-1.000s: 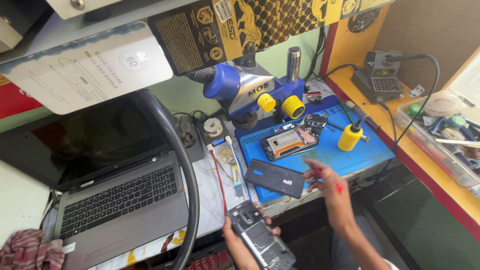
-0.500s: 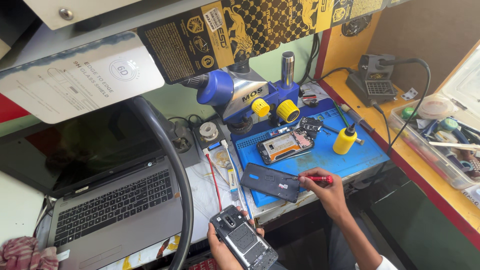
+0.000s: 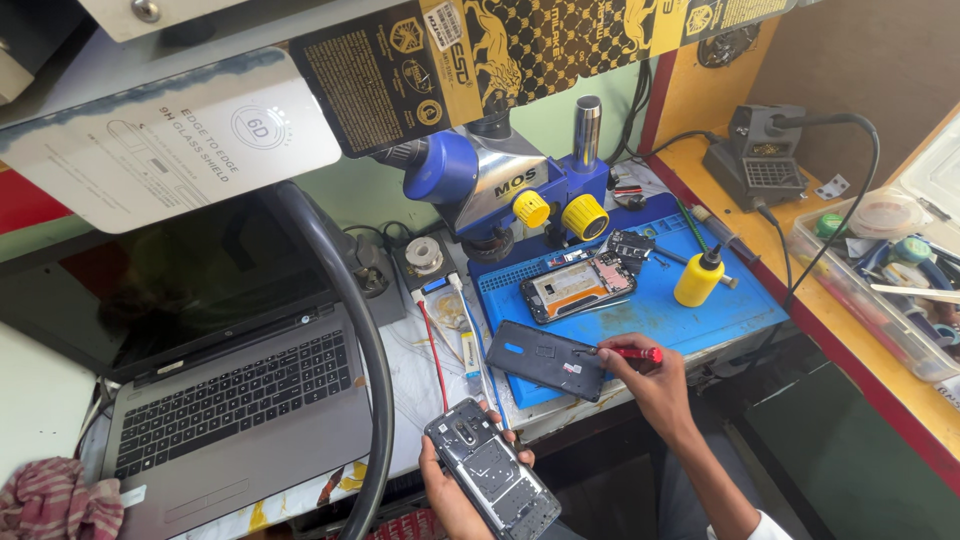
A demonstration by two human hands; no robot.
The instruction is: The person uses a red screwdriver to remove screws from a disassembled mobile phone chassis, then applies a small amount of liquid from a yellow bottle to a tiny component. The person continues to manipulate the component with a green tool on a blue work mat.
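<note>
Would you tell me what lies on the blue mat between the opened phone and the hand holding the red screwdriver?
In the head view, a dark phone back cover lies between the opened phone and the right hand holding the red screwdriver.

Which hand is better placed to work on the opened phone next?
Probably the right hand: it already grips the red-handled screwdriver over the dark back cover, while the left hand is occupied cradling the opened grey phone.
</note>
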